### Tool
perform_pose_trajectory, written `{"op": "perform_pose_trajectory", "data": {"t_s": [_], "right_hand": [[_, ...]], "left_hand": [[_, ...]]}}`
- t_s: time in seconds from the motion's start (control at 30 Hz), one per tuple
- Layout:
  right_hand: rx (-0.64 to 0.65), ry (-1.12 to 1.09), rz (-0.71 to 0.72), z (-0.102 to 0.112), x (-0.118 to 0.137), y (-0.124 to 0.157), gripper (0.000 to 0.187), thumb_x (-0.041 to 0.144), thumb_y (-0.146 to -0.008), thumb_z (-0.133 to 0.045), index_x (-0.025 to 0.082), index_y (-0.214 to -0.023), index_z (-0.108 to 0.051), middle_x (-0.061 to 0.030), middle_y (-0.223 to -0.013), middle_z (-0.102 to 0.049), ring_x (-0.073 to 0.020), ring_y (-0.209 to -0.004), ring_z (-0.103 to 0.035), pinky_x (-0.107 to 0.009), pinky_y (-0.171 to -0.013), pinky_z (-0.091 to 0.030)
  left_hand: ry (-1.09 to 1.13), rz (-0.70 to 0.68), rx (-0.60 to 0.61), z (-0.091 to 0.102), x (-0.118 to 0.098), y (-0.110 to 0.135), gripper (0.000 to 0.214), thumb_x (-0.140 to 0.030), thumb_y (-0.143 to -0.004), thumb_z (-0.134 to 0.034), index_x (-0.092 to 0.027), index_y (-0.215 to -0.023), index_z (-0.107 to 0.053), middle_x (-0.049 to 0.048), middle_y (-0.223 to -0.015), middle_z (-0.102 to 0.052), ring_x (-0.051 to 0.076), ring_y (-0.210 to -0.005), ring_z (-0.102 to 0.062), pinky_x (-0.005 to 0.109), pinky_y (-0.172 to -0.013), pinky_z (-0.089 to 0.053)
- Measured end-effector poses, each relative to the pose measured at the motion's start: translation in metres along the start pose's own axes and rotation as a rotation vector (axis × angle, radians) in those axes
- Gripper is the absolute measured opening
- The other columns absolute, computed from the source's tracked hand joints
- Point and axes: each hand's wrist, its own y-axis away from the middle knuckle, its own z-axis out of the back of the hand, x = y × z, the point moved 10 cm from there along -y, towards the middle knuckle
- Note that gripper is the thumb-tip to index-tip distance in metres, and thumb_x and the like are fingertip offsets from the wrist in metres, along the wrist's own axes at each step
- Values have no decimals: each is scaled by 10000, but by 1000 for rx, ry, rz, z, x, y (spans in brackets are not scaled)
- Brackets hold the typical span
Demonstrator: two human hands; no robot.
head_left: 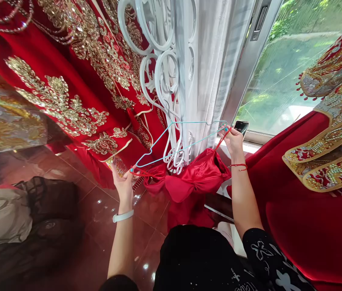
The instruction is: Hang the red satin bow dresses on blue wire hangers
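A light blue wire hanger [171, 139] is stretched between my two hands. My left hand [124, 182] is closed on the hanger's left end and on a thin red strap there. My right hand [234, 141] pinches the hanger's right end together with another red strap. From the straps hangs a red satin garment [199, 173], bunched below the hanger. A white band sits on my left wrist, a red string on my right.
Red gowns with gold sequin embroidery [77, 81] hang at the left and right [325, 153]. Behind the hanger is a white ornate rack [161, 72] and a sheer white curtain [210, 68]. A window [283, 68] with a phone [241, 127] on its sill lies beyond. The floor is glossy red-brown tile [98, 226].
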Motion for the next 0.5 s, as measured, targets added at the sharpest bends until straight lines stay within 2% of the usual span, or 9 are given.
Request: {"op": "perform_pose_trajectory", "data": {"t_s": [0.13,0.27,0.37,0.5], "right_hand": [[3,41,12,5,8,6,419,467,-547,-971,219,-814,-763,-2,-819,-757,-183,-869,-747,-432,-978,-629],[-25,88,19,13,16,10,430,481,-539,-975,214,-812,-777,-11,-799,-763,-183,-825,-744,-412,-886,-658],[-30,74,27,18,20,13,458,489,-491,-991,210,-795,-792,-14,-810,-771,-174,-792,-739,-391,-852,-668],[-29,100,35,24,22,15,459,505,-492,-983,211,-790,-793,-21,-808,-771,-191,-788,-745,-405,-819,-670]], "left_hand": [[-8,-100,20,-11,-30,-10,1295,-351,-745,-849,-182,-1674,37,163,-1120,-770,209,-825,-775,244,-663,-612],[-36,-152,92,-28,-57,-32,1332,-301,-747,-847,-210,-1661,117,174,-1141,-760,200,-789,-780,283,-709,-643],[-77,-167,160,-40,-68,-48,1335,-295,-770,-837,-209,-1647,166,185,-1170,-754,207,-784,-785,309,-714,-659],[-114,-231,216,-47,-75,-59,1351,-314,-787,-836,-182,-1628,213,153,-1093,-769,228,-790,-792,303,-661,-659]]}}
